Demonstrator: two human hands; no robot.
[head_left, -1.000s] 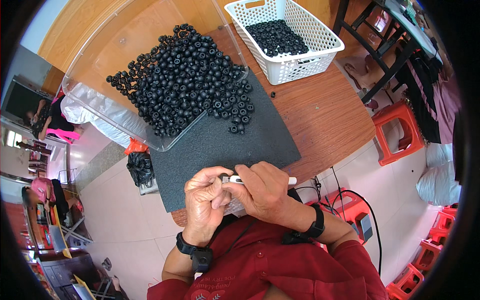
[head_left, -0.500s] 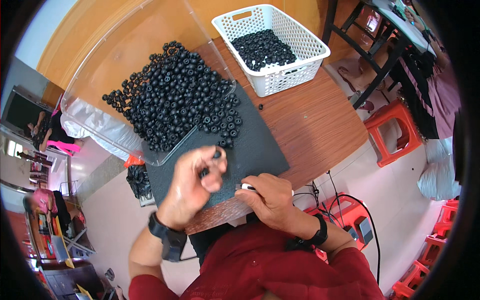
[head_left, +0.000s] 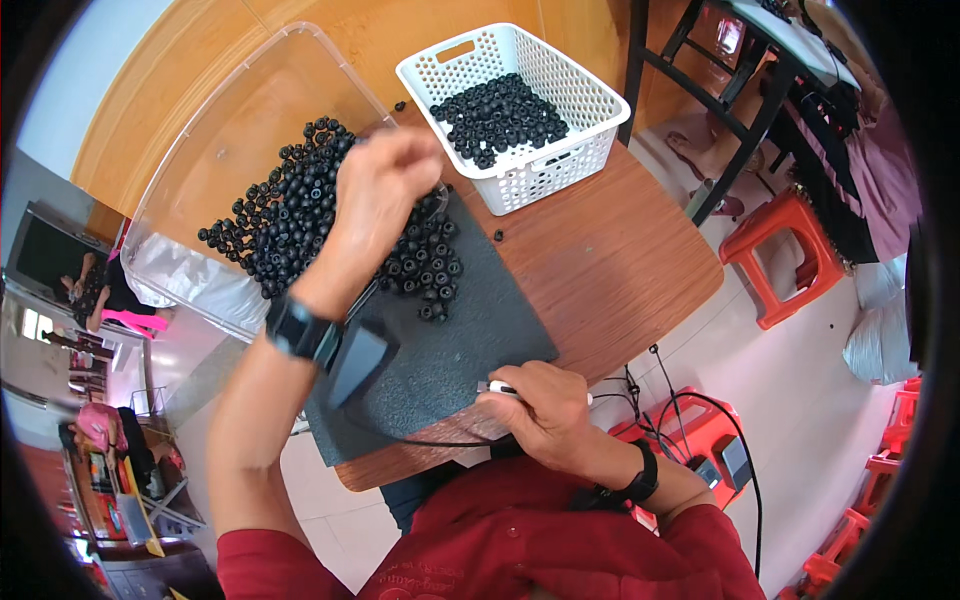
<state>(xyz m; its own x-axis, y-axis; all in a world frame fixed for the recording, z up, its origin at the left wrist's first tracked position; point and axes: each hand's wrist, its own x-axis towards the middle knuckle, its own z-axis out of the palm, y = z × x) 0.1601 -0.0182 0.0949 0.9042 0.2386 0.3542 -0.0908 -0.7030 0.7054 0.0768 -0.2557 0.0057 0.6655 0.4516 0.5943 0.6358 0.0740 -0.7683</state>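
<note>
My left hand (head_left: 388,185) is stretched forward over the right edge of a clear plastic bin (head_left: 165,165), close to a white perforated basket (head_left: 548,172). Motion smears its fingers, so whether they hold anything is unclear. Small round black parts with holes (head_left: 290,205) lie heaped in the bin and spill onto a dark grey mat (head_left: 470,345). More black parts (head_left: 505,110) cover the basket's floor. By the mat's near right edge, my right hand (head_left: 545,405) is closed round a white-handled tool (head_left: 502,388) with a short metal tip.
Two loose black parts show near the basket, one by its left side (head_left: 400,106) and one on the wooden table (head_left: 498,235). Red stools (head_left: 785,255) and black cables (head_left: 640,400) are at the right. A cable runs from my left wrist device across the table's front.
My left hand has swung forward from the mat's near edge to beside the basket; the dark pieces seen in its fingers are no longer visible there. My right hand keeps the tool in nearly the same place.
</note>
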